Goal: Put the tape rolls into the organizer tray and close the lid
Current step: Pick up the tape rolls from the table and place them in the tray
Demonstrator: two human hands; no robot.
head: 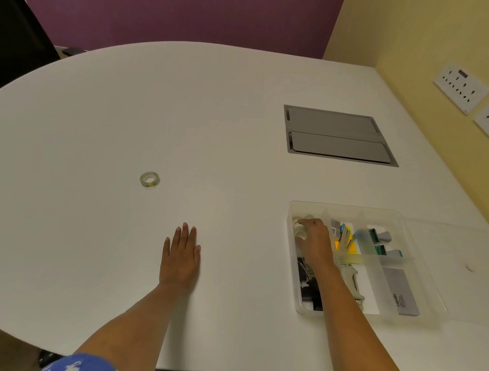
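A clear tape roll with a green and yellow core lies alone on the white table, far left of the tray. The clear organizer tray sits at the right. My right hand reaches into its far-left compartment, fingers curled around a pale tape roll among other rolls there. My left hand rests flat on the table, palm down, fingers together, holding nothing. The clear lid lies on the table to the right of the tray, partly under it.
The tray also holds black binder clips, a stapler, sticky notes, markers and a grey box. A grey cable hatch is set in the table behind. A yellow wall with sockets borders the right.
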